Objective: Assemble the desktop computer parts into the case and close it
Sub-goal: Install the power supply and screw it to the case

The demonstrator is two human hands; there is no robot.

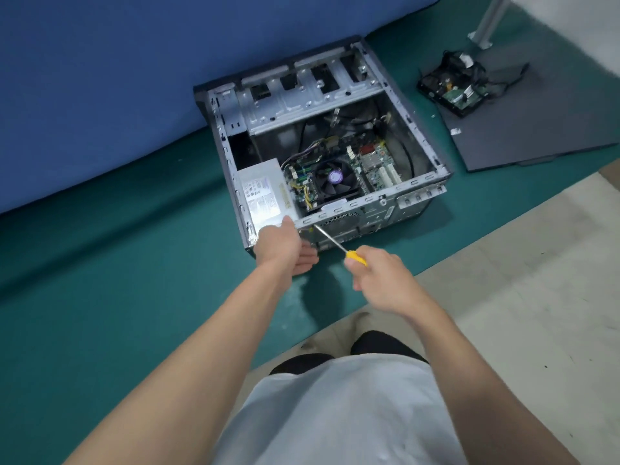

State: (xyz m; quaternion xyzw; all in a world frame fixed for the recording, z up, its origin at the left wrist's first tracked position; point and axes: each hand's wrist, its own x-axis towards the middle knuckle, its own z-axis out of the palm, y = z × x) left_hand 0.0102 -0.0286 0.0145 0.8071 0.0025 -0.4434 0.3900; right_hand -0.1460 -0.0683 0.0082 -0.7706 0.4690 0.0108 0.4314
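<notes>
While right hand (379, 280) grips screwdriver (339, 245), power supply label (260, 198) blurred.

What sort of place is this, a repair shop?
Likely a bare workroom or training space, not a shop: the open case sits on a green floor mat, beside a blue pad, near a metal post.

The case (419, 182) is showing bare silver-grey metal inside a black shell, with a green board (377, 162), a black fan (333, 179) wearing a purple centre sticker, and a silver supply (261, 193) carrying a white label of fine dark print. The screwdriver (335, 245) is showing a yellow handle and a shiny steel shaft. The mat (134, 246) is reading teal green, the pad (134, 78) blue, the panel (536, 129) dark grey and the floor (520, 263) pale grey with dark specks.
</notes>
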